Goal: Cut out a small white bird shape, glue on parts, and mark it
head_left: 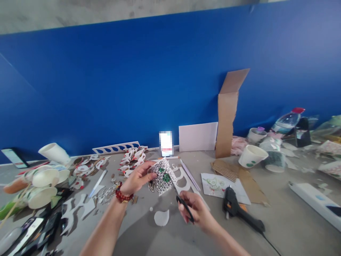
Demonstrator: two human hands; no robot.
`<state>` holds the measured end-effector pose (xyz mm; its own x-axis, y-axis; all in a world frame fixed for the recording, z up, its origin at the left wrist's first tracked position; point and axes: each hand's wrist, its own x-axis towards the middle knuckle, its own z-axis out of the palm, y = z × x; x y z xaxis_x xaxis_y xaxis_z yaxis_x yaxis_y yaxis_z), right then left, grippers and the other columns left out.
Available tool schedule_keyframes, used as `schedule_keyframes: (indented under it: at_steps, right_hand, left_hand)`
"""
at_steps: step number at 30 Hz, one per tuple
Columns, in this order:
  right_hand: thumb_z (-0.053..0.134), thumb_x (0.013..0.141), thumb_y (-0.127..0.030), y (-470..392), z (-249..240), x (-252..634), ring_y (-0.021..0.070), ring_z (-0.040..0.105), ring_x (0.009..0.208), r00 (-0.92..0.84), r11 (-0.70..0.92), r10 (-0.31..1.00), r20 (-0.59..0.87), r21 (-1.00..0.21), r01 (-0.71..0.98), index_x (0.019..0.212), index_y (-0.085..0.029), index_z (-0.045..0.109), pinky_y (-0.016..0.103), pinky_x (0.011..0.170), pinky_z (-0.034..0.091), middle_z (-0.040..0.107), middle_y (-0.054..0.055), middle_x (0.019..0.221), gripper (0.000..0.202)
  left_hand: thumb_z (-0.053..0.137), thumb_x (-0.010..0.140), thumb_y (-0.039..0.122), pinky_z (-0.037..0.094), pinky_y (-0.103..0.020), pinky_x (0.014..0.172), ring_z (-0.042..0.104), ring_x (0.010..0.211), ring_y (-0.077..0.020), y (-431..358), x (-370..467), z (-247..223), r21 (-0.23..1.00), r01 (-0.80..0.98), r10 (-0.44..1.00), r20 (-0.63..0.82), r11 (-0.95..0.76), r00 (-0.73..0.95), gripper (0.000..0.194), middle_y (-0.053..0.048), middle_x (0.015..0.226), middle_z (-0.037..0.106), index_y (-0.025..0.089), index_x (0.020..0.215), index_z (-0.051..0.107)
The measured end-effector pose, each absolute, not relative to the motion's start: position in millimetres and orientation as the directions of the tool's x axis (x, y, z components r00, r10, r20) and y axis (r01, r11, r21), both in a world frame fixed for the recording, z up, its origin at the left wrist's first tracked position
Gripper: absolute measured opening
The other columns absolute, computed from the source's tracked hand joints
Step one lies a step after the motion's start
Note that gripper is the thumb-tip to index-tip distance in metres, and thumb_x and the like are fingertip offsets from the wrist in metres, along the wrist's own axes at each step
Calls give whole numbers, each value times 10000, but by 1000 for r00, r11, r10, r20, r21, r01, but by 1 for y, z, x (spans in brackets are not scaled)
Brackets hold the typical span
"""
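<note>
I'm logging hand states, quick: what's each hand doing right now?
Left hand: closed, holding the patterned card.
Right hand: closed on the scissors, blades at the card's edge.

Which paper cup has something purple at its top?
The rear cup on the right, just behind the tilted, green-spotted cup; the purple piece shows on no other cup.

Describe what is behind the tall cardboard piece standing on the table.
Behind the tall cardboard piece, the blue panel shows on both sides. Anything directly covered by the cardboard cannot be seen.
</note>
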<state>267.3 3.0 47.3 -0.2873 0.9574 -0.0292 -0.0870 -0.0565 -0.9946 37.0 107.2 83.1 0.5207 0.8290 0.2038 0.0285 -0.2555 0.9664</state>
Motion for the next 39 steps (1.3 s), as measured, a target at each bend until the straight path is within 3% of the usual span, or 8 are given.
schedule_keyframes:
  at_steps: [8, 24, 29, 35, 39]
  right_hand:
    - [675, 674, -628, 6, 41, 267, 67, 430, 396, -291, -79, 956, -46, -991, -105, 643, -196, 428, 197, 422, 313, 495, -56, 468, 499]
    - [621, 767, -573, 11, 29, 269, 57, 371, 356, -243, -25, 970, -18, -999, -27, 642, -218, 371, 192, 388, 257, 458, -73, 419, 451]
    - [634, 744, -552, 11, 33, 268, 76, 417, 383, -237, -39, 971, -33, -999, -23, 649, -218, 389, 198, 404, 280, 494, -58, 448, 425]
    - [592, 785, -492, 11, 23, 273, 77, 374, 393, -192, 37, 981, 12, -991, 129, 624, -222, 365, 200, 409, 259, 428, -70, 448, 387]
    - [593, 776, -465, 14, 20, 273, 83, 349, 441, -124, 83, 991, 48, -949, 303, 609, -219, 343, 206, 429, 231, 402, -62, 485, 388]
  left_hand:
    - [625, 850, 330, 492, -305, 856, 601, 974, -216, 104, 45, 89, 967, 88, 771, 132, -237, 622, 415, -90, 1088, 657, 181, 1236, 594]
    - [594, 875, 355, 479, -301, 858, 605, 966, -217, 100, 56, 87, 952, 149, 731, 100, -268, 675, 360, -71, 1066, 668, 195, 1196, 612]
    - [588, 879, 351, 466, -305, 876, 604, 969, -214, 101, 57, 86, 931, 180, 724, 117, -319, 680, 341, -60, 1066, 669, 213, 1189, 618]
    - [590, 871, 339, 476, -320, 871, 610, 975, -225, 98, 59, 87, 924, 177, 725, 137, -339, 675, 351, -71, 1083, 672, 212, 1198, 608]
    - [617, 844, 365, 445, -343, 941, 569, 1089, -244, 97, 66, 92, 920, 141, 755, 203, -365, 624, 405, -86, 1216, 615, 224, 1222, 574]
